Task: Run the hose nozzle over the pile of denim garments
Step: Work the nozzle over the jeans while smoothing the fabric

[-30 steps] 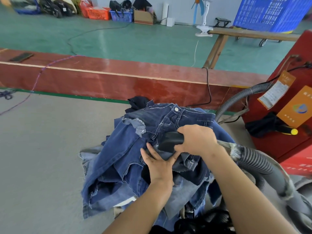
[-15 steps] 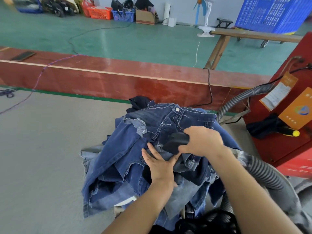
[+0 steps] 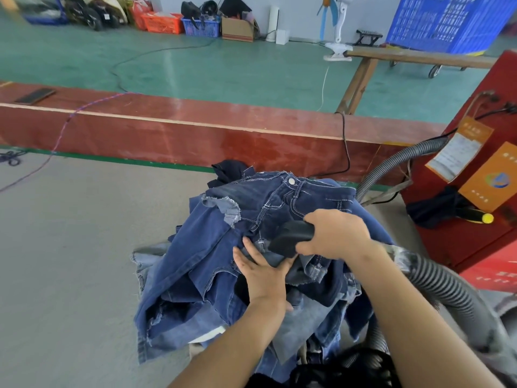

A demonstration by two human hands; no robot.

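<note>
Right hand (image 3: 337, 233) curled round the black hose nozzle (image 3: 292, 237), mouth set against the top of the pile of denim garments (image 3: 223, 275); left hand (image 3: 263, 271) spread flat, fingers straight, pressing the cloth just beside the nozzle. Risks, as judged: suction may draw a loose flap or frayed hem into the mouth and block it if the pressing hand lifts; the left fingertips lie close enough to be caught; the ribbed grey hose (image 3: 447, 287), trailing to the red machine (image 3: 492, 169) at the right, may drag and tip the stack toward the bench's (image 3: 70, 261) near edge. The pile sits at the middle-right of the grey bench: dark and pale blue jeans, crumpled, raw-edged, waistband and metal button uppermost, layers overhanging unevenly.
</note>
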